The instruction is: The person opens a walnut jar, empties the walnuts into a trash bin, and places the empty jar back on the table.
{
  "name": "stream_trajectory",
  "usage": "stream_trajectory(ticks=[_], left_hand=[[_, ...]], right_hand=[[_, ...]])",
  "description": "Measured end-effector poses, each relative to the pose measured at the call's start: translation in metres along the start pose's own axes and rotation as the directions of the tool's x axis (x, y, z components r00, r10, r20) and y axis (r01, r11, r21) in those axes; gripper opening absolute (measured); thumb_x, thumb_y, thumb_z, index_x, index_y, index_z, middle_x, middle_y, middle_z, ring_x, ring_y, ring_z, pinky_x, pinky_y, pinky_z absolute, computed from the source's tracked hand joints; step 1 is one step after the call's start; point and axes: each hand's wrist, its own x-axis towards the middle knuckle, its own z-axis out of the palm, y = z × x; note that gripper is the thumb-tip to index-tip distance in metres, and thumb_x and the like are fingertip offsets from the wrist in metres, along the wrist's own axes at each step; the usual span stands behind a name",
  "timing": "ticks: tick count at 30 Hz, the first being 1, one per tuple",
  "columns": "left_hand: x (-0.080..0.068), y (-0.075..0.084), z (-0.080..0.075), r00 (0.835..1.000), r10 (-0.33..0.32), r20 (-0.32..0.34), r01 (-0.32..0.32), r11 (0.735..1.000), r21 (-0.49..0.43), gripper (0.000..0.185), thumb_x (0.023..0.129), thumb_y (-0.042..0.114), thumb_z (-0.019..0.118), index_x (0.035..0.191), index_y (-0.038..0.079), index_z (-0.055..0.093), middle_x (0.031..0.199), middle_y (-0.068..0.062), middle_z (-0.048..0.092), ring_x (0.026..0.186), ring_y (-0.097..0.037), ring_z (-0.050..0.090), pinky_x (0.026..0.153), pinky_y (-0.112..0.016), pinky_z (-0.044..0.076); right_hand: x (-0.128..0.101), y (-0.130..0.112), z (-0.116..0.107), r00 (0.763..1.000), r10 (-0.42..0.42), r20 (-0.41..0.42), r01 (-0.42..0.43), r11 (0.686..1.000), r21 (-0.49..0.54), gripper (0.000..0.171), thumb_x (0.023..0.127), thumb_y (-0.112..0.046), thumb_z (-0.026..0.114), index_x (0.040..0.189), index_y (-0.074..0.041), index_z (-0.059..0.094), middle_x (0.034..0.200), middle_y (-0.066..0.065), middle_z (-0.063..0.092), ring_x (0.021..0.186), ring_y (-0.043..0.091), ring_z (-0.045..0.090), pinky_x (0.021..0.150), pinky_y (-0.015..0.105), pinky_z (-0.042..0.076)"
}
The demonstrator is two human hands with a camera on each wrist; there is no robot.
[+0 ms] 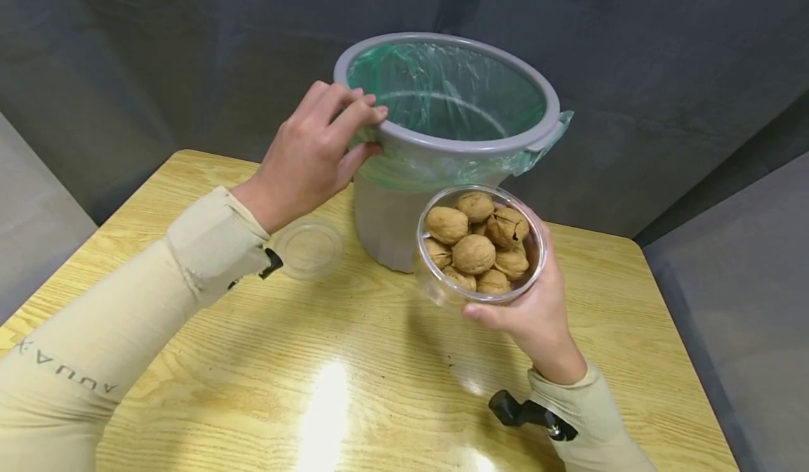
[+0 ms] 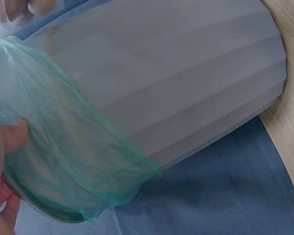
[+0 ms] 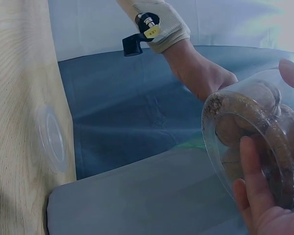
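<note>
In the head view my left hand grips the left rim of a grey trash bin, fingertips over the edge and thumb below it outside. A thin green trash bag lines the bin and folds over its rim. In the left wrist view the thumb lies against the bag's outer fold. My right hand holds a clear plastic tub filled with walnuts, just in front of the bin and above the table. Seen from the right wrist, the fingers press across the tub's base.
A clear round lid lies flat on the yellow wood-grain table, left of the bin. Dark grey cloth hangs behind the table. Wrist-worn camera mounts, one of them black, stick out from the sleeves.
</note>
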Motion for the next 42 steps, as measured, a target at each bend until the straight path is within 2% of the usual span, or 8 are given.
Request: stream_trajectory(ticks=[7,16,29,35,42], left_hand=[[-0.001,-0.001,0.0,1.0,0.006,-0.014,-0.006,1.0,0.001,0.034,0.095,0.022,0.074,0.12,0.0,0.067,0.118,-0.022,0.066,0.108,-0.04,0.059,0.099,-0.045,0.053],[0.0,0.002,0.001,1.0,0.003,-0.011,-0.003,1.0,0.005,0.034,0.095,0.021,0.074,0.121,0.0,0.066,0.117,-0.022,0.066,0.108,-0.04,0.06,0.099,-0.044,0.053],[0.009,0.012,0.007,1.0,-0.004,-0.003,0.004,1.0,-0.012,0.031,0.095,0.019,0.073,0.12,0.002,0.066,0.118,-0.02,0.066,0.108,-0.038,0.06,0.098,-0.043,0.055],[0.01,0.014,0.01,1.0,-0.019,0.014,0.019,1.0,-0.009,0.032,0.096,0.021,0.072,0.121,0.002,0.065,0.12,-0.02,0.065,0.109,-0.038,0.059,0.096,-0.043,0.055],[0.009,0.014,0.013,0.999,-0.034,0.01,0.034,0.999,-0.017,0.032,0.096,0.02,0.072,0.122,0.002,0.066,0.12,-0.021,0.065,0.11,-0.038,0.059,0.097,-0.044,0.055]], right_hand=[[0.001,0.0,0.0,1.0,-0.026,-0.008,0.026,1.0,-0.003,0.122,0.05,0.007,0.096,0.157,-0.003,0.036,0.154,0.013,0.047,0.139,0.023,0.05,0.115,0.024,0.045],[0.001,-0.003,-0.001,0.999,-0.046,-0.003,0.046,0.997,0.054,0.123,0.05,0.009,0.095,0.156,-0.001,0.035,0.155,0.017,0.045,0.14,0.026,0.048,0.116,0.027,0.044],[0.0,-0.012,-0.012,0.997,-0.067,-0.043,0.07,0.995,0.07,0.121,0.052,-0.007,0.103,0.153,0.001,0.038,0.152,0.015,0.049,0.137,0.024,0.05,0.116,0.027,0.043],[0.003,-0.015,-0.016,0.995,-0.091,-0.037,0.095,0.99,0.107,0.118,0.054,-0.001,0.1,0.153,0.004,0.036,0.151,0.018,0.047,0.138,0.028,0.048,0.116,0.03,0.043],[0.005,-0.02,-0.019,0.993,-0.087,-0.076,0.094,0.991,0.093,0.118,0.051,0.004,0.099,0.152,0.002,0.039,0.15,0.017,0.048,0.137,0.026,0.049,0.116,0.028,0.044]])
